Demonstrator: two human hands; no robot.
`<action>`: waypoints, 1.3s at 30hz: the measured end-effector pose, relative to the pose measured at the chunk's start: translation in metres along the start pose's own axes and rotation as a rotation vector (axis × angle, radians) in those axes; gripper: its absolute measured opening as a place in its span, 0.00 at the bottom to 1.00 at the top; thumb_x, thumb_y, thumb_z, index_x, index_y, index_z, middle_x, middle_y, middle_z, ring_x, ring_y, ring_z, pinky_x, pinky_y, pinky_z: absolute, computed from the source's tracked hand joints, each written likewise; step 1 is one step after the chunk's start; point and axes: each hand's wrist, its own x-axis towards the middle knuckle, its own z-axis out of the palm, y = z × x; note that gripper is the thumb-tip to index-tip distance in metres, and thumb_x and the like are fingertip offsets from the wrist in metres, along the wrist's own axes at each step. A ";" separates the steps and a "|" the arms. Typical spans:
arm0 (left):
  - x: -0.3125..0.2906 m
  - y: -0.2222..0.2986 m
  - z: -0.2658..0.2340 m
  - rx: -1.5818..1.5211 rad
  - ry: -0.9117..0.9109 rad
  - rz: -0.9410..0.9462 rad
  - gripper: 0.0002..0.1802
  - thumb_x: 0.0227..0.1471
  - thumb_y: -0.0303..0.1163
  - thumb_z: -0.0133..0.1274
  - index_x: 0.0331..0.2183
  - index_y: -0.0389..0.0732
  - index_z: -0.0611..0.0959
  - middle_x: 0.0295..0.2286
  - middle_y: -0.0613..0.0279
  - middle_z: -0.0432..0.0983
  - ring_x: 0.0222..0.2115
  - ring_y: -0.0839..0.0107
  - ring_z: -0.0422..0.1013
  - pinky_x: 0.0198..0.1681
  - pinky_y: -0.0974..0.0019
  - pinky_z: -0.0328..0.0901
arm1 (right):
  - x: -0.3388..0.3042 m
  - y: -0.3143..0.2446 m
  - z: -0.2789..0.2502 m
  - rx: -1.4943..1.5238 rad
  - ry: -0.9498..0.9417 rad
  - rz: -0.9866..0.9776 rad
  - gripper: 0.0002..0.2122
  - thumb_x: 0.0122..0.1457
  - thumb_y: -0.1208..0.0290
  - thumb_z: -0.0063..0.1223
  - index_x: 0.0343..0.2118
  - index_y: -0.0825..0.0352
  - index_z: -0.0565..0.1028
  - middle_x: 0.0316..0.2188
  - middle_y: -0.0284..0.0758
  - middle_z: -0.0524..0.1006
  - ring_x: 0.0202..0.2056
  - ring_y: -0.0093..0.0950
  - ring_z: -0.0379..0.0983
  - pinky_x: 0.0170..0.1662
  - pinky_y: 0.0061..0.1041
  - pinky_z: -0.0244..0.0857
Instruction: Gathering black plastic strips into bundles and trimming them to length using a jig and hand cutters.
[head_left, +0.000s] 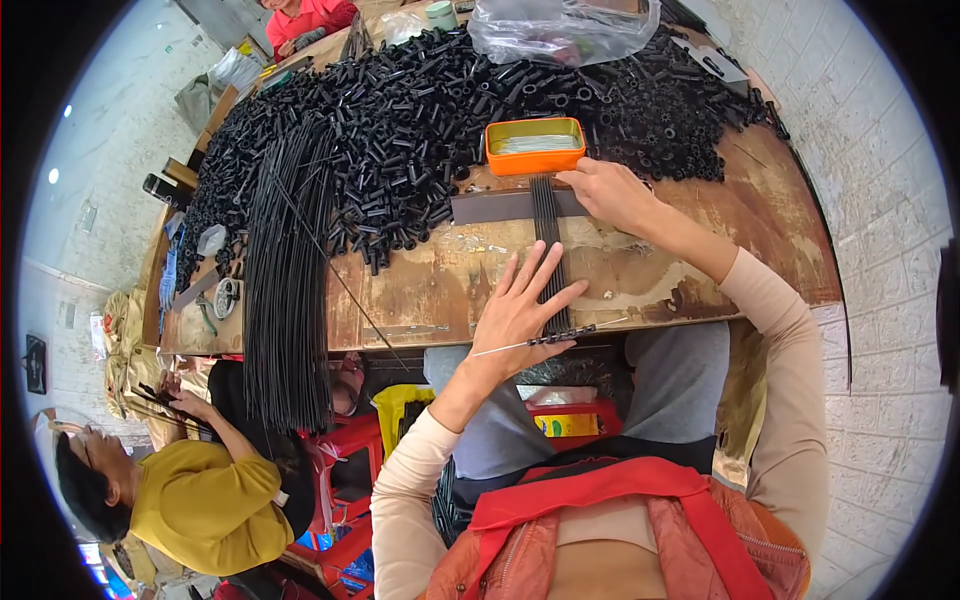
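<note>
My left hand lies with its fingers spread over a row of thin black rods at the table's near edge. Across the base of that hand runs a thin metal needle with small black pieces threaded along it; whether the thumb grips it I cannot tell. My right hand is at the far ends of the rods, its thumb and forefinger drawn together beside an orange tin. What those fingertips hold, if anything, is too small to make out. Thin pale metal needles lie in the tin.
A dark flat strip lies under the rods. Behind spreads a big heap of black tubular parts, with a clear plastic bag on it. Long black rods overhang the edge at left. Co-workers sit at left and at the far side.
</note>
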 end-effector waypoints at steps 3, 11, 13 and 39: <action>-0.002 0.000 0.000 -0.016 0.018 -0.007 0.44 0.36 0.49 0.66 0.58 0.57 0.70 0.64 0.51 0.48 0.65 0.52 0.43 0.66 0.49 0.42 | 0.002 -0.003 0.000 -0.008 -0.008 0.005 0.10 0.51 0.78 0.50 0.38 0.68 0.77 0.28 0.43 0.74 0.30 0.43 0.75 0.34 0.40 0.69; 0.000 -0.003 0.001 -0.037 0.013 -0.005 0.44 0.36 0.48 0.66 0.57 0.57 0.70 0.64 0.52 0.48 0.65 0.53 0.43 0.66 0.48 0.43 | 0.002 0.004 0.004 -0.013 -0.027 -0.036 0.13 0.50 0.78 0.50 0.40 0.67 0.77 0.27 0.41 0.73 0.32 0.41 0.74 0.35 0.38 0.70; 0.000 -0.003 0.001 -0.035 0.010 -0.003 0.44 0.36 0.48 0.66 0.57 0.57 0.71 0.64 0.52 0.48 0.65 0.53 0.43 0.66 0.48 0.43 | 0.003 0.004 0.006 -0.024 -0.021 -0.035 0.13 0.51 0.79 0.50 0.40 0.67 0.77 0.28 0.40 0.74 0.32 0.41 0.75 0.35 0.38 0.70; 0.001 0.002 0.001 -0.076 0.089 -0.003 0.45 0.30 0.44 0.70 0.54 0.57 0.74 0.63 0.55 0.51 0.64 0.54 0.47 0.65 0.51 0.50 | 0.008 0.027 0.001 0.059 0.044 -0.101 0.05 0.53 0.76 0.51 0.31 0.67 0.77 0.31 0.39 0.77 0.35 0.40 0.75 0.37 0.37 0.70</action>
